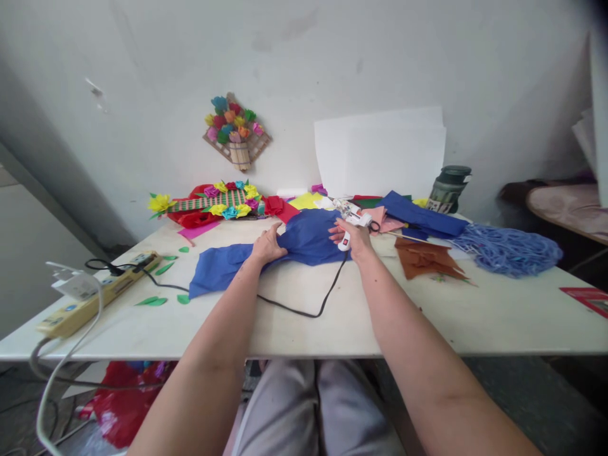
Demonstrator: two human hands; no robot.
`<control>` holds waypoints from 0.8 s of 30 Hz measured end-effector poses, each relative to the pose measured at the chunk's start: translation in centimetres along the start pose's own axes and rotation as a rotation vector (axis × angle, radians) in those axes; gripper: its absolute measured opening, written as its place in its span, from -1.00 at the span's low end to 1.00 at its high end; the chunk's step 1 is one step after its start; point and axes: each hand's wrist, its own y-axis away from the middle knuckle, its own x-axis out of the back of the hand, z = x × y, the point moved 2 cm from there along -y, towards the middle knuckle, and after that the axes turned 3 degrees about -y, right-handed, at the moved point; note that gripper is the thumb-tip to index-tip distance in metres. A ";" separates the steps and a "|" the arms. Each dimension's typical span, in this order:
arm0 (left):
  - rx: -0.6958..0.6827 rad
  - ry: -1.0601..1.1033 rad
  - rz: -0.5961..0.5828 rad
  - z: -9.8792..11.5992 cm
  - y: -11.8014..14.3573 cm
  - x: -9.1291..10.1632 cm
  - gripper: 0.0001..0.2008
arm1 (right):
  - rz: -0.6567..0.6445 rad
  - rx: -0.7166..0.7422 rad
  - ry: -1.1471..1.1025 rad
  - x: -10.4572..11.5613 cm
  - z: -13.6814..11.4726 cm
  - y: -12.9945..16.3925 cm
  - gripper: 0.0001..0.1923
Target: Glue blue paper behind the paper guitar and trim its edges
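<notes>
White and smooth, the worktop runs the width of the view, its near edge just above the person's lap. Toward the near left corner lies a yellow power strip with plugs in it, and small green paper leaves are scattered beside it. A black cord loops across the middle up to a white glue gun, which the right hand grips around the handle. The left hand lies flat, fingers spread, pressing on a sheet of blue paper (crumpled, lying mid-worktop) that reaches under both hands. Right of them lie brown paper and a heap of blue shredded strands. Along the far edge sit a mat of paper flowers, loose coloured sheets and a dark jar; a flower basket hangs on the wall behind.
</notes>
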 end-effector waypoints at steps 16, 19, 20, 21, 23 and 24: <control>-0.113 -0.018 -0.131 -1.5 -2.1 1.8 -0.29 | -0.024 -0.028 -0.045 -1.3 -0.7 1.0 -0.80; -0.198 0.104 -0.258 -0.3 -0.8 3.0 -0.32 | -0.025 -0.030 -0.050 -1.3 -0.8 1.1 -0.81; -0.222 0.121 -0.324 0.1 -0.2 3.3 -0.29 | -0.022 -0.028 -0.052 -1.3 -0.8 1.1 -0.81; -0.228 0.113 -0.365 0.4 0.3 3.5 -0.26 | -0.021 -0.026 -0.052 -1.3 -0.9 1.1 -0.81; -0.231 0.072 -0.421 1.2 1.4 3.7 -0.14 | -0.014 -0.039 -0.043 -1.1 -1.0 1.0 -0.82; -0.240 0.046 -0.429 1.6 1.9 3.6 -0.08 | -0.005 -0.056 -0.031 -0.9 -1.0 0.9 -0.82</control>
